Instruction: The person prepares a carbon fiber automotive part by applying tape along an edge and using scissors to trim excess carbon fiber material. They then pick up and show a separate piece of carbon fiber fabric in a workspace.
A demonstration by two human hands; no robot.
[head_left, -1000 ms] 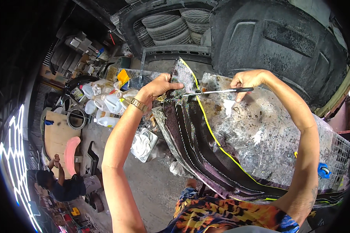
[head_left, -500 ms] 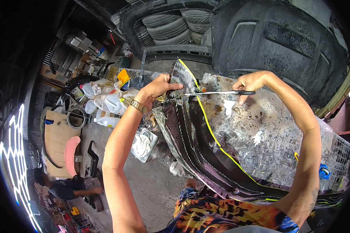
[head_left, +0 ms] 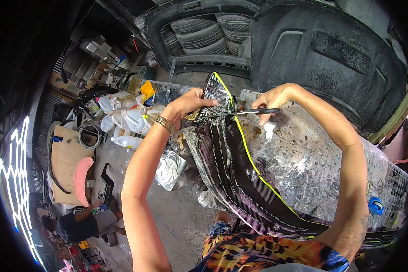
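A long strip of black woven carbon-fibre cloth, with a yellow line along its right edge, curves over a long part at the table's near-left edge. My left hand is closed on the left side of its pointed far end, thumb on top. From the right, my right hand grips the handles of the scissors. Their blades reach left across the strip below my left thumb, partly hidden by the cloth. A cut line runs there, between the pointed end and the longer piece.
Beneath lies a stained worktable, with a blue tape roll and wire mesh at right. Plastic bottles crowd the left; a white tub stands below them. Another person is at lower left. Black panels stand behind.
My right hand has moved left with the scissors, and their blades reach further across the cloth. The cut line shows more clearly. The other person has come further into view.
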